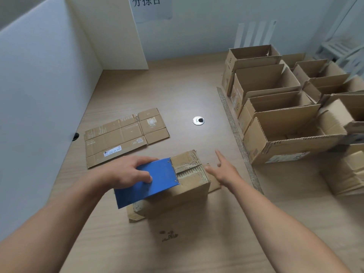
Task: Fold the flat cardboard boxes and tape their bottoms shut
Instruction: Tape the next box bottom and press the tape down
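A folded cardboard box (189,186) stands upside down on the table in front of me, its closed bottom flaps facing up. My left hand (126,171) grips a blue tape dispenser (149,181) that lies on the left half of those flaps, its toothed edge near the seam. My right hand (222,170) hovers just right of the box with fingers straight and spread, holding nothing. A flat, unfolded cardboard box (122,134) lies on the table behind and to the left.
Several assembled open boxes (279,115) crowd the right side of the wooden table (197,243). A long metal ruler (236,134) runs along their left edge. A round cable grommet (198,120) sits mid-table. White partition walls (39,85) close off the left and back.
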Demonstrator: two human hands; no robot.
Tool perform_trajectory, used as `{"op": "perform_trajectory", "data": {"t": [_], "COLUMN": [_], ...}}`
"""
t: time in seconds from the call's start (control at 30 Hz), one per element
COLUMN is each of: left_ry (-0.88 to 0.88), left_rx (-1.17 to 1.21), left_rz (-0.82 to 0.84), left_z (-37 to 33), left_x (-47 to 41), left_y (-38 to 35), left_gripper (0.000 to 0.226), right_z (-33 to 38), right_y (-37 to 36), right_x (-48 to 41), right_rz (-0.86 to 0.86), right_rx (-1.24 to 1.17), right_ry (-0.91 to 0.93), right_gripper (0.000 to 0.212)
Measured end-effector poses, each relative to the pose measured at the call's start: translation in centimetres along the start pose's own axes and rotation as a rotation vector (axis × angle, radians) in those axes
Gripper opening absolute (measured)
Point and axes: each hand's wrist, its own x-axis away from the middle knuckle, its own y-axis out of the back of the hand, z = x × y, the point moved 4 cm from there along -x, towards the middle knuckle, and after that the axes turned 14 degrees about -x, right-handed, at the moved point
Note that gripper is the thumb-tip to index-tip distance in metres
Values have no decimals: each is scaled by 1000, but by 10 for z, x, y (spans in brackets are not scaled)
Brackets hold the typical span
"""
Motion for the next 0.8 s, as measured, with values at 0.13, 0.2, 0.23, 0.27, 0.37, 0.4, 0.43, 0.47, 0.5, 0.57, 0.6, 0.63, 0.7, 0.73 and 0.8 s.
{"op": "perform_trajectory", "data": {"t": [0.13,0.2,0.23,0.27,0.37,0.4,0.43,0.47,0.5,0.57,0.6,0.63,0.7,0.73,0.8], "left_ry": [3,-2,-3,-3,-2,-6,-10,-14,-15,-12,-12,-16,-26,-31,-33], "left_rx": [-16,-13,-9,-6,0,-2,-6,-9,-10,-2,6,15,20,17,7], "left_rz": [-1,5,5,3,7,8,8,7,7,5,1,0,0,-5,-10], "left_z": [2,3,4,4,5,5,5,4,4,4,5,5,5,5,7], "left_x": [-2,-2,-2,-2,-3,-3,-3,-2,-2,0,1,2,5,6,9], "left_y": [-1,-2,-2,-2,-3,-3,-3,-3,-2,-2,-3,-2,-2,-2,-1], "left_gripper": [71,70,69,70,71,71,71,70,69,69,68,67,66,65,65], "right_z": [36,30,22,13,2,5,11,21,32,56,64,71,76,78,79], "right_y": [17,-2,-15,-27,-43,-40,-34,-25,-17,-8,-10,-14,-27,-33,-41], "right_x": [21,32,35,40,50,51,52,52,52,55,53,52,46,42,35], "right_rz": [114,224,266,288,290,301,306,293,281,343,403,462,528,543,555], "right_rx": [-197,-278,-324,-390,-455,-395,-304,-193,-73,216,375,534,787,852,845], "right_ry": [167,73,16,-34,-96,-73,-12,92,228,486,565,623,695,706,685], "right_gripper": [29,31,40,47,60,65,73,80,86,98,106,112,118,120,119]}}
